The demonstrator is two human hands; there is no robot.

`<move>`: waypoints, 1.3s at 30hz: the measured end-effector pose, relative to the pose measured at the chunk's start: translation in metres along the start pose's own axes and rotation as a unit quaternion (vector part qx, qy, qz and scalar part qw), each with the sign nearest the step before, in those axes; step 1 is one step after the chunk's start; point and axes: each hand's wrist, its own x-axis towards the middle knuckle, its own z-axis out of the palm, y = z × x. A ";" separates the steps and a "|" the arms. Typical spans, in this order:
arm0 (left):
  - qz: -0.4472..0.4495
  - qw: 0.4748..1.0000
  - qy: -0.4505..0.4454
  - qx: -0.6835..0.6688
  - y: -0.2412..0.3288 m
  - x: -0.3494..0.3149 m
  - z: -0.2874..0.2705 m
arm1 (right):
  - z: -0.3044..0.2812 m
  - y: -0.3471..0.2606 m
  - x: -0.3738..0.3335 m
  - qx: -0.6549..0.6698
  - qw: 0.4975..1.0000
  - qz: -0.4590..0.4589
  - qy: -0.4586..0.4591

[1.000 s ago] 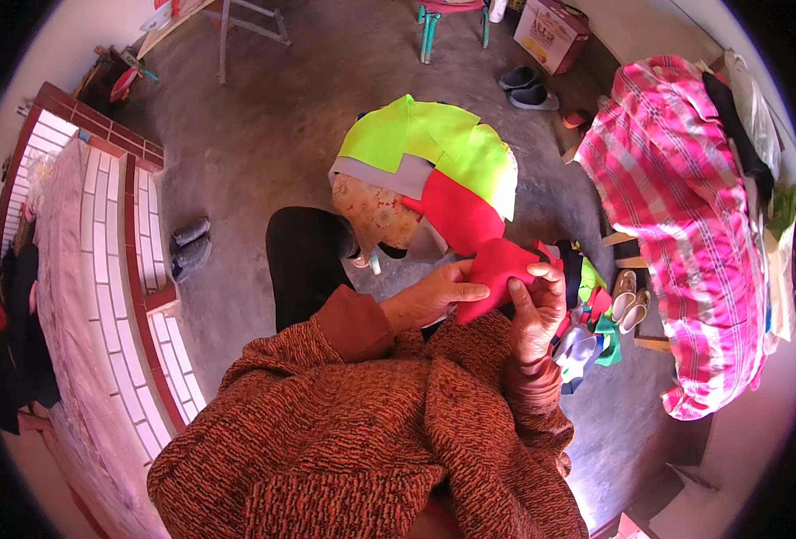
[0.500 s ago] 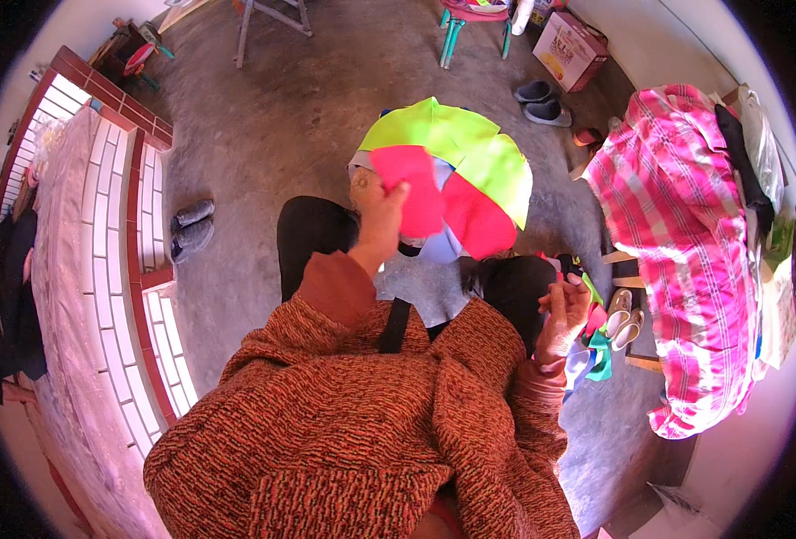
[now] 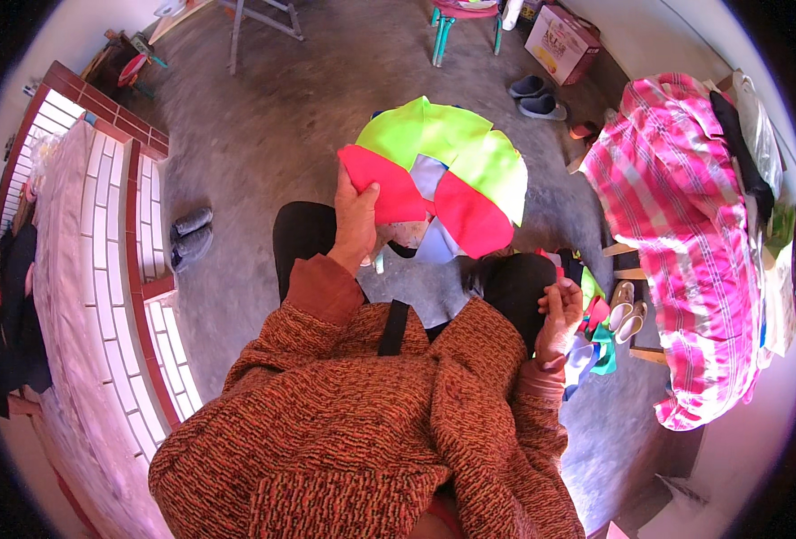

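In front of my knees is a round arrangement of cloth pieces, with yellow-green pieces [image 3: 452,135] on its far side and pale blue ones showing between. A red cloth piece [image 3: 474,216] lies on its right part. My left hand [image 3: 355,220] grips another red cloth piece [image 3: 384,187] at the arrangement's left edge, thumb on top and fingers partly hidden under it. By my right knee, my right hand [image 3: 559,314] is closed with fingertips together; what it pinches, if anything, is too small to make out. Beside it is a pile of coloured cloth pieces [image 3: 604,350].
A bed or bench under a pink checked cloth [image 3: 676,234] stands at the right, with light shoes [image 3: 627,314] by it. Dark slippers [image 3: 541,101] and a carton [image 3: 562,45] sit at the far right. Grey slippers [image 3: 191,235] lie left, near a white-tiled structure [image 3: 106,269].
My left hand has moved slightly left and lowered the red cloth piece onto the left part of the arrangement, uncovering pale blue cloth at the middle. My right hand has shifted slightly.
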 end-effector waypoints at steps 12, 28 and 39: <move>-0.030 0.998 0.032 -0.037 -0.012 0.011 -0.005 | 0.001 0.001 0.000 -0.008 1.000 0.006 -0.015; -0.085 0.994 -0.021 0.059 0.000 -0.035 0.017 | 0.000 0.000 0.000 0.006 1.000 0.017 -0.002; 0.114 0.883 0.045 0.454 0.004 -0.041 -0.018 | -0.001 0.003 0.001 0.002 1.000 0.013 -0.002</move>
